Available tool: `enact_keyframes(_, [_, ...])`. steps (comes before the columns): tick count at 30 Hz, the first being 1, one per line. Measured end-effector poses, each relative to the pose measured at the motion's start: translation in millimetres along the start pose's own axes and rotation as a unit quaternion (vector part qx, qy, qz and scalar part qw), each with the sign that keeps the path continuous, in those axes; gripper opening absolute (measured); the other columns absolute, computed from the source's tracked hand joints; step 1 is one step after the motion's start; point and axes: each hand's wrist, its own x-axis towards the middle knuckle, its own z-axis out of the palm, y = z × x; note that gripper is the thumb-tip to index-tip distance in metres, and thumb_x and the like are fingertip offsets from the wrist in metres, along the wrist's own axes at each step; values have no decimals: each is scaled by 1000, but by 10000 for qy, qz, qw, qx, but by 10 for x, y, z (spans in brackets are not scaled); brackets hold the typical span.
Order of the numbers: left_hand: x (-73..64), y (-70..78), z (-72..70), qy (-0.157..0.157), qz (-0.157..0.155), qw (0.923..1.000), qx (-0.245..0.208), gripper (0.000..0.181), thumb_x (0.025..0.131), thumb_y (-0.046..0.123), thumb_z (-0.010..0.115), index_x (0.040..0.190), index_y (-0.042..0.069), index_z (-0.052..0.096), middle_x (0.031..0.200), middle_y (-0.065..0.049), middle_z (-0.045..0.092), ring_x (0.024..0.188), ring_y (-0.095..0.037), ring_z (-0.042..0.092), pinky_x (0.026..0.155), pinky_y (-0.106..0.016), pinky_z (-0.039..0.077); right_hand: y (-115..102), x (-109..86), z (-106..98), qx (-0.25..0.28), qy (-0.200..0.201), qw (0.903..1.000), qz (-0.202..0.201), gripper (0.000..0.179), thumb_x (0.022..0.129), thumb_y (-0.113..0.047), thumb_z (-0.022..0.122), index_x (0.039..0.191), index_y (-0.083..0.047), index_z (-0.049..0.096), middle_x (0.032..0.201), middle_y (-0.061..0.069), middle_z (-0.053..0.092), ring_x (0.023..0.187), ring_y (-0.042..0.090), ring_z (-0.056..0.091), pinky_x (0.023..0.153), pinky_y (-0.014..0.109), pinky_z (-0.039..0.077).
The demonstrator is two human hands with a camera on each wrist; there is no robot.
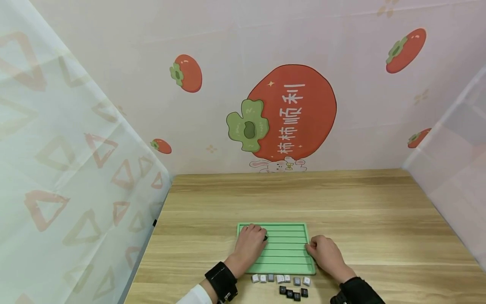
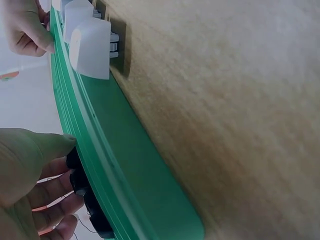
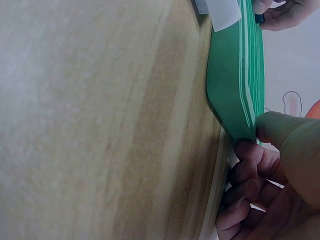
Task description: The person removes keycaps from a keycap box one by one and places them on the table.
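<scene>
My left hand (image 1: pixel 250 242) is over the left part of a green ridged tray (image 1: pixel 286 249). Its thumb and fingers pinch a black keycap (image 3: pixel 259 18) at the end of a row of black keycaps (image 2: pixel 92 207) on the tray. Much of that row is hidden under the hand in the head view. My right hand (image 1: pixel 325 255) grips the tray's right edge, thumb on the rim and curled index finger against the side, as the right wrist view shows.
White and grey keycaps (image 1: pixel 280 278) stand in a line along the tray's near edge. Closer to me lie several loose black keycaps (image 1: pixel 290 293). All this is on a wood-grain table (image 1: pixel 205 202), with a printed curtain (image 1: pixel 212 118) behind and cloth sides left and right.
</scene>
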Motion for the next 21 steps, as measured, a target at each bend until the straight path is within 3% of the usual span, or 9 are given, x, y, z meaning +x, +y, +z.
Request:
enact_keyframes(11, [14, -2, 3, 144, 131, 9997, 170, 16, 85, 31, 81, 96, 21, 76, 95, 6, 75, 90, -14, 66, 76, -30, 51, -1, 8, 4, 7, 10, 10000, -2, 48, 92, -14, 69, 57, -17, 36, 55, -6, 25, 51, 9, 27, 55, 20, 22])
enact_keyframes(21, [12, 14, -87, 172, 116, 9996, -179, 16, 84, 26, 83, 96, 19, 76, 94, 4, 75, 88, -15, 67, 73, -29, 50, 3, 3, 4, 2, 34, 10000, 29, 47, 91, -14, 70, 56, -16, 39, 53, -6, 28, 50, 9, 30, 53, 20, 23])
